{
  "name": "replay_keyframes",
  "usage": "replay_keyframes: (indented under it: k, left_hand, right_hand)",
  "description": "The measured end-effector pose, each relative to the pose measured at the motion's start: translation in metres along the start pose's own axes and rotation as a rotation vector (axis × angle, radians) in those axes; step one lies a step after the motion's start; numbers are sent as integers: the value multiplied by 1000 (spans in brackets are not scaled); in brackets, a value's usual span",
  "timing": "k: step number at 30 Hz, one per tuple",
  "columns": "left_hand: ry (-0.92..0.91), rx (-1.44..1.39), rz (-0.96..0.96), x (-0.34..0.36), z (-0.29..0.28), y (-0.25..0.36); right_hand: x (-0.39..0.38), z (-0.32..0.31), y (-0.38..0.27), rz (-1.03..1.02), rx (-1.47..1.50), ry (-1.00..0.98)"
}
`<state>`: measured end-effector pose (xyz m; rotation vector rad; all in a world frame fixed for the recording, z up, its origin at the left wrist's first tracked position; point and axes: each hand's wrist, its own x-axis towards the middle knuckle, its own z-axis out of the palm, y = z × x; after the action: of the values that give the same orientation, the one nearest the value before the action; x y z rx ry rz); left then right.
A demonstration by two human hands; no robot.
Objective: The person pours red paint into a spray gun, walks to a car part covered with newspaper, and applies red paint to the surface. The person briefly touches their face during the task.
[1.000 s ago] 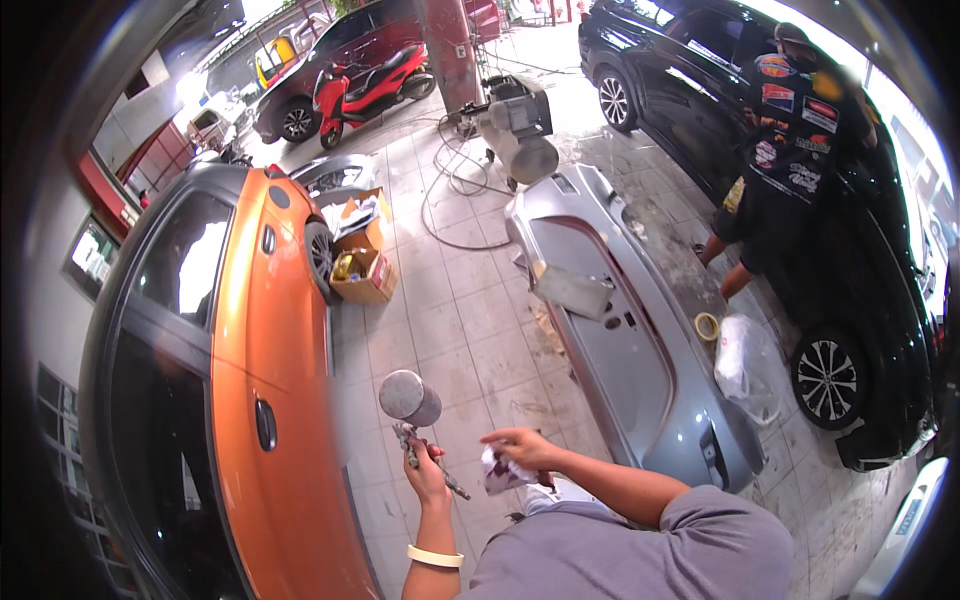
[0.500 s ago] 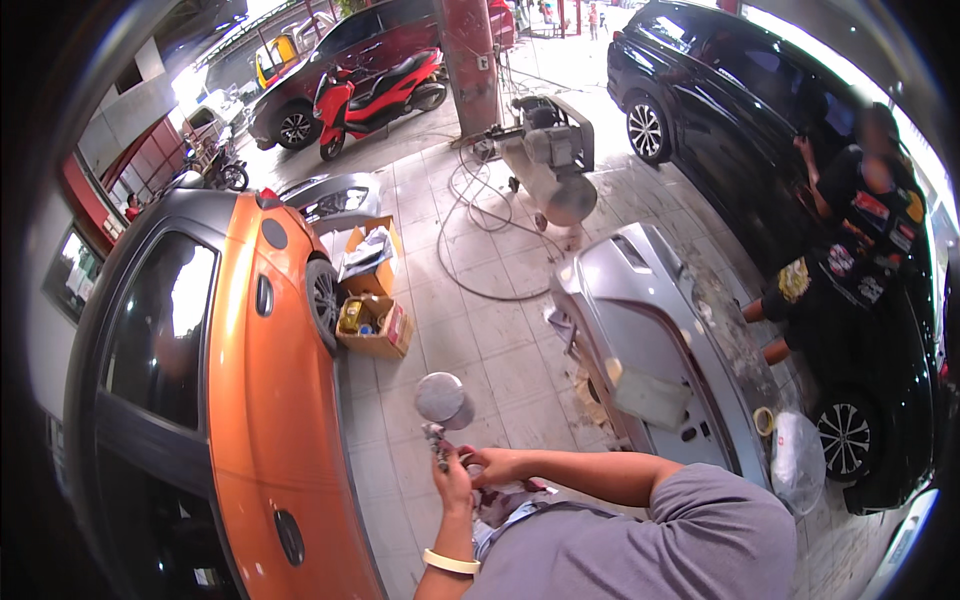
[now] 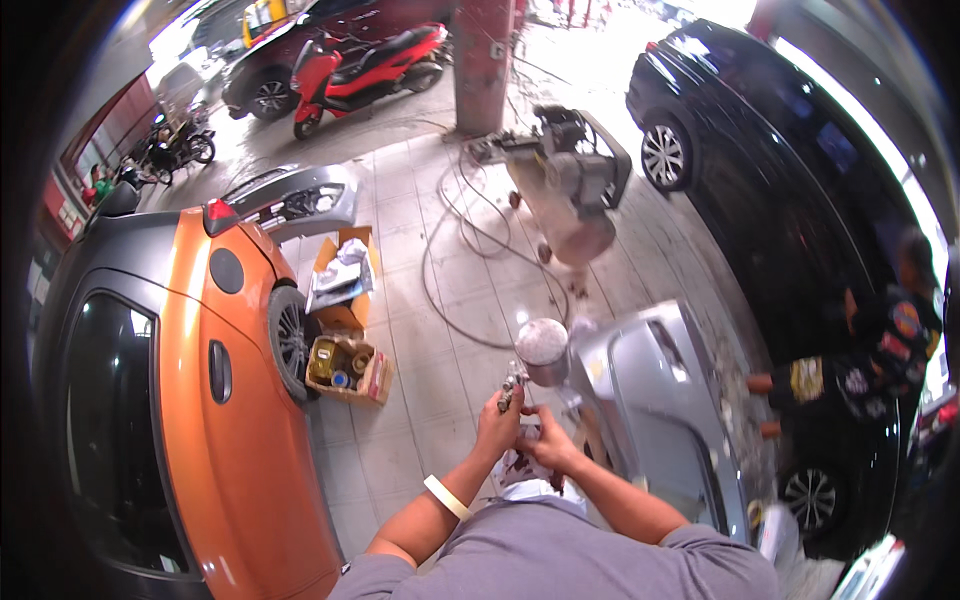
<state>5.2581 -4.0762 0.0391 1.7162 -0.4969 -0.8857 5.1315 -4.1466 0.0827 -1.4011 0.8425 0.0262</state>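
My left hand point(image 3: 497, 425) is closed around a spray gun point(image 3: 511, 388) with a metal cup point(image 3: 542, 347) on it. My right hand point(image 3: 548, 443) is beside it, just below the gun, with its fingers curled; what they hold is too small to make out. A pale cloth with dark red stains point(image 3: 523, 466) shows under my hands. A cream band point(image 3: 447, 497) circles my left wrist. Beyond the cup, a silver bumper point(image 3: 640, 400) lies on the right.
An orange car point(image 3: 250, 470) stands close on the left, by two cardboard boxes point(image 3: 374, 385) of supplies. An air compressor point(image 3: 565, 195) with a looped hose point(image 3: 428, 285) sits ahead on the tiled floor. A person point(image 3: 880, 350) is beside a black car point(image 3: 740, 190) on the right.
Both hands and the spray gun have moved right and slightly up in the picture, to the bumper's near side. My view has shifted, and my right forearm now comes in from the lower right.
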Motion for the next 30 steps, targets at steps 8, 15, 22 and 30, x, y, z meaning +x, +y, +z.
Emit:
replay_keyframes:
  k: [8,15,22,30]
  left_hand:
    - [258,86,77,230,-69,99]
    - [523,-184,68,395,-164,141]
    - [373,160,42,616,-253,174]
    - [-203,331,173,881,-303,285]
  right_hand:
    - [266,-54,-132,-459,-380,-187]
    - [456,-20,-285,-400,-573,-492]
    - [667,-24,-375,-410,-567,-485]
    - [846,-100,-507,-185,-353,-263]
